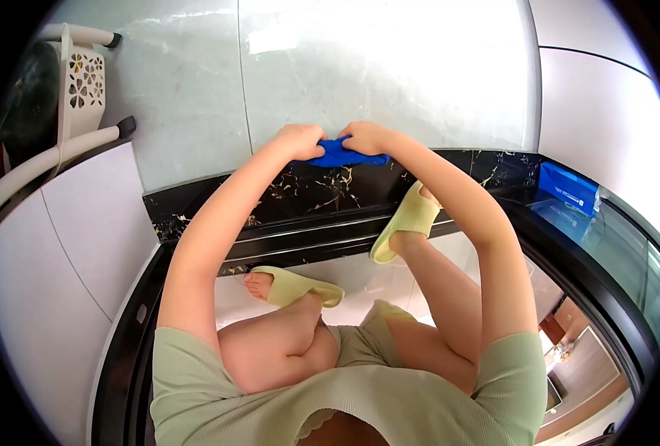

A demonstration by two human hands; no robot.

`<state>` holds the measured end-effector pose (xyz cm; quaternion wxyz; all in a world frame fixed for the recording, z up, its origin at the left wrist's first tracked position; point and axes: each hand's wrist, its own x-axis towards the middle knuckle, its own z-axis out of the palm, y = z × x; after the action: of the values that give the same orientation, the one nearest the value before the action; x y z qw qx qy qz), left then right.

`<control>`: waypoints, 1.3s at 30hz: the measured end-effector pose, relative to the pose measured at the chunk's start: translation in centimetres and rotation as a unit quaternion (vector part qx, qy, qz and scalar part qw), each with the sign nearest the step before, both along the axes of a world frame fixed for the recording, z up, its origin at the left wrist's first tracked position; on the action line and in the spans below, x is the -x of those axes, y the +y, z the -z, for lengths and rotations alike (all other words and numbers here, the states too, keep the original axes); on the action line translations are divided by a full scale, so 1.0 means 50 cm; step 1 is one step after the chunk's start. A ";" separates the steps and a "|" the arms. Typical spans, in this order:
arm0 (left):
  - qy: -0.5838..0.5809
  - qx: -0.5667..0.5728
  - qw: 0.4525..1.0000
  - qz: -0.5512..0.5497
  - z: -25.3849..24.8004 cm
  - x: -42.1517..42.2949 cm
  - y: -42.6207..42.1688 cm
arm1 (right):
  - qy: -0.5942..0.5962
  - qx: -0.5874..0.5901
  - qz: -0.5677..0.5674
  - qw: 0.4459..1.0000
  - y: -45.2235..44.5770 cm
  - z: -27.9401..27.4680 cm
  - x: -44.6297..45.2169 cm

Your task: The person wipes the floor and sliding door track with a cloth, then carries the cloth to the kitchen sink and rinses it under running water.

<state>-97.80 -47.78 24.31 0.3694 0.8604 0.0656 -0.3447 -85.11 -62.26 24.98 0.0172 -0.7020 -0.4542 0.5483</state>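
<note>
A blue cloth (343, 154) is stretched between my two hands, bunched and folded, above the edge where the grey tile floor meets a black marbled threshold (330, 187). My left hand (301, 141) is closed on the cloth's left end, fingers curled over it. At the other end, my right hand (365, 138) grips the cloth from above. Whether the cloth touches the floor or the threshold, I cannot tell.
Pale slippers (412, 221) are on my feet, one on the threshold's metal track. A cream plastic stool or rack (85, 82) stands at upper left. At right, a blue packet (568, 189) lies by a glass door panel (612, 249). White walls flank both sides.
</note>
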 end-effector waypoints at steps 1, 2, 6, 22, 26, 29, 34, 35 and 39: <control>-0.019 0.006 0.999 -0.030 -0.004 -0.004 0.007 | 0.007 -0.017 0.043 0.999 -0.001 0.001 -0.016; -0.038 0.012 0.997 -0.060 -0.004 -0.006 0.012 | 0.015 -0.033 0.087 0.996 -0.002 0.002 -0.036; -0.033 0.064 0.991 -0.110 -0.008 -0.031 0.014 | -0.025 -0.030 0.090 0.995 0.009 -0.030 -0.063; -0.107 0.003 0.984 -0.144 0.015 0.012 0.006 | -0.081 -0.238 0.021 0.968 -0.020 0.000 -0.041; -0.136 -0.013 0.988 -0.068 0.036 0.052 -0.049 | -0.157 -0.142 -0.078 0.974 -0.058 -0.002 0.016; -0.068 -0.029 0.997 -0.012 0.017 0.024 -0.050 | -0.144 -0.106 -0.031 0.983 -0.071 0.004 0.028; -0.036 0.040 0.991 -0.123 -0.007 0.027 0.006 | 0.035 -0.139 0.091 0.985 -0.025 0.026 -0.038; -0.055 0.069 0.978 -0.189 -0.018 0.042 0.028 | 0.078 -0.130 0.148 0.977 -0.004 0.013 -0.042; 0.016 0.243 0.934 -0.262 -0.023 0.112 0.126 | 0.165 -0.047 0.142 0.975 0.107 -0.073 0.001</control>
<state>-103.40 -41.46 25.44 0.6437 0.6909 0.2088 -0.2544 -85.18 -56.89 28.66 0.2026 -0.6571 -0.3664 0.6268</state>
